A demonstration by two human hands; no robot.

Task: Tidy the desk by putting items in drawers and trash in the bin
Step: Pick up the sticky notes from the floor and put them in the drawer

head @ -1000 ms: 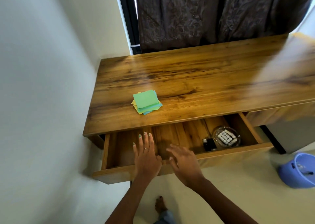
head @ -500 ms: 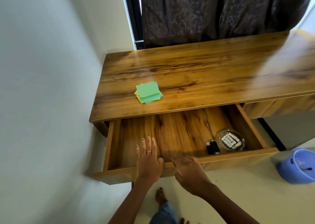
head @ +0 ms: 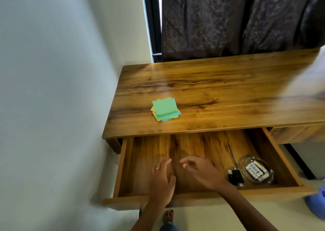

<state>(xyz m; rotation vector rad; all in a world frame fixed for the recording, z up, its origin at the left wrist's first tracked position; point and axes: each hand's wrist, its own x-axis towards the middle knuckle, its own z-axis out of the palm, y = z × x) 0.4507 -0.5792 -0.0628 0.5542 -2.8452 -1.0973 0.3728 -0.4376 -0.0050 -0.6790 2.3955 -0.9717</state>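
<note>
Both hands are now reaching over the drawer (head: 274,149), pulled further out than before. Left hand (head: 161,181) is hovering with fingers relaxed, gripping nothing; right hand (head: 200,172) is hanging loosely curled, empty. Sticky notes (head: 165,109) are lying on the desk (head: 228,90). Glass ashtray (head: 255,170) and black gadget (head: 234,177) are sitting in the drawer's right corner.

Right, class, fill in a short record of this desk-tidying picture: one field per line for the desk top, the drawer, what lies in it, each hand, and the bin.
Desk top: sticky notes, a loose stack with green on top, near the front left.
Drawer: pulled open under the desk.
Drawer contents: glass dish holding small white items, and small black objects beside it, at the right end.
Left hand: over the drawer's front, fingers relaxed, holds nothing.
Right hand: above the drawer floor, fingers loosely curled, holds nothing.
Bin: blue, on the floor at right, partly out of frame.
</note>
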